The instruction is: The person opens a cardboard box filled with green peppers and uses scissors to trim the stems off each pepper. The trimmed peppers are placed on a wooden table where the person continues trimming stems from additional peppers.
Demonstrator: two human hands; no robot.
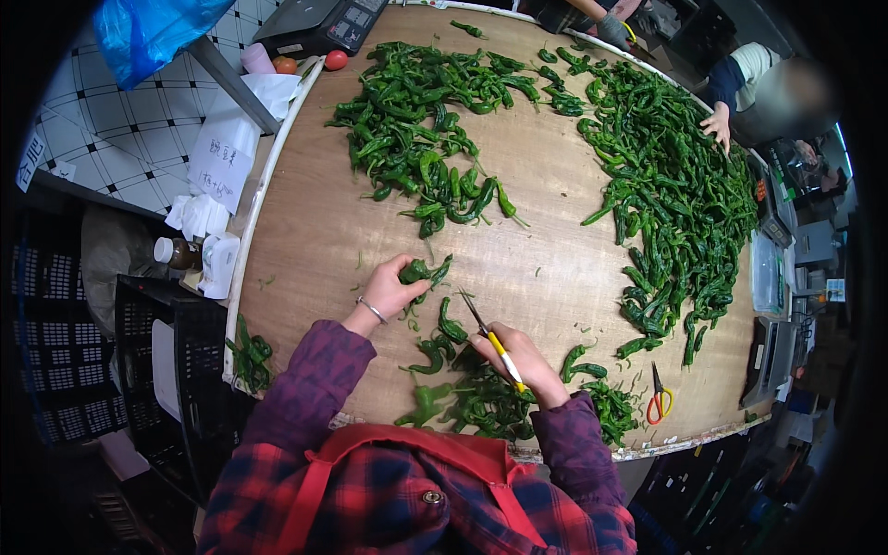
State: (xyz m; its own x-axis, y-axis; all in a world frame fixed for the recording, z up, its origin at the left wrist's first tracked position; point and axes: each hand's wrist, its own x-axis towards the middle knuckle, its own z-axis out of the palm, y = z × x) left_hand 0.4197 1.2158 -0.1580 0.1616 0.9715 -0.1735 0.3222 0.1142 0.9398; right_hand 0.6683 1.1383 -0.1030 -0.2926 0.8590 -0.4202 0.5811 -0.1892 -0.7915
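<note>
Pinched in the fingers of my left hand are green peppers, held just over the wooden table. My right hand is closed around scissors with yellow and white handles; their dark pointed blades aim up and left toward the left hand, apart from the peppers. Several loose peppers lie between my hands. Under and beside my right wrist sits a small pile of peppers, partly hidden by the hand and sleeve.
A pepper heap lies at the far middle, a larger one along the right. Orange-handled scissors rest near the front right edge. A person's hand touches the right heap; another's gloved hand is at the far edge. Black crates stand left.
</note>
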